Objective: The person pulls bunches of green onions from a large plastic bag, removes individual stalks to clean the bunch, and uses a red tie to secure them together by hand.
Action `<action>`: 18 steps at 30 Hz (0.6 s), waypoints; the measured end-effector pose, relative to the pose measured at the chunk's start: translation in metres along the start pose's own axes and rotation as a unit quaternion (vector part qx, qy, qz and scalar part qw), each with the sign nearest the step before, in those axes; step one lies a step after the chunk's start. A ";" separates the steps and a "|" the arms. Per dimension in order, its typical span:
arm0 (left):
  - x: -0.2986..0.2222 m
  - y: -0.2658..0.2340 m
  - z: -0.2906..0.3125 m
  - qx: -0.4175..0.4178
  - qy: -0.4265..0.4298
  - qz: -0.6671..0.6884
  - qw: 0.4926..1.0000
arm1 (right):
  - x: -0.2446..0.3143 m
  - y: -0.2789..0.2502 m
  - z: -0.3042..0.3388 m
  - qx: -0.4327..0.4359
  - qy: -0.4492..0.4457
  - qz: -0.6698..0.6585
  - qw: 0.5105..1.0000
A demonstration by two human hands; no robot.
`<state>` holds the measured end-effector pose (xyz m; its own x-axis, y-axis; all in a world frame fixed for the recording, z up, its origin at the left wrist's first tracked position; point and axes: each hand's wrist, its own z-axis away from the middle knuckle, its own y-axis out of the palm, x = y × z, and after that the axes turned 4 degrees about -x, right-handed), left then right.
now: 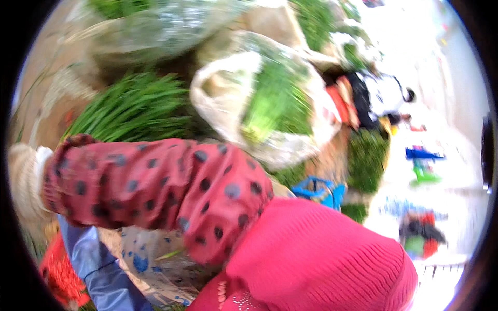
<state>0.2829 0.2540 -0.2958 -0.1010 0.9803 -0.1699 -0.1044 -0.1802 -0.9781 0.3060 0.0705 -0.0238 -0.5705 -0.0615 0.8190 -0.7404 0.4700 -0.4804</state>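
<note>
pink ribbed knit covers the upper right arm (321,254), far to the right of the fingers and a little below their level, and a red oversleeve (166,186) with dark dots runs from it to the wrist. a large clear plastic bag (166,39) with greens sits above and to the right of the fingers; an open white bag (225,88), farther right, holds pale-stemmed green stalks (275,103). closer, just above and right of the fingers, is a bunch of long green leaves (135,111), partly hidden by the oversleeve. below and right of the fingers, blue-spotted clear plastic (142,262) shows under the arm, with shiny blue cloth (104,269) beside it and, nearer, a red container (56,248) of small red pieces (67,277). the right hand (25,179), in a cream glove, is blurred at the left rim, so i cannot tell whether its fingers are spread or gripping.
</note>
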 end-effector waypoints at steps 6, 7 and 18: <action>-0.041 -0.042 0.008 0.047 -0.023 -0.044 0.998 | 0.051 -0.047 0.274 -0.186 0.202 0.040 0.961; -0.034 -0.045 0.012 0.028 -0.025 -0.046 0.998 | 0.070 -0.047 0.319 -0.173 0.366 0.123 0.906; -0.052 -0.114 0.045 -0.010 -0.035 -0.132 0.991 | 0.081 -0.080 0.446 -0.190 0.449 0.439 0.755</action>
<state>0.2555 0.2202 -0.1704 -0.1419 0.9849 0.0994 -0.1174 0.0830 -0.9896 0.1606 -0.3642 -0.0593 -0.1859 0.9616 0.2020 0.0352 0.2120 -0.9766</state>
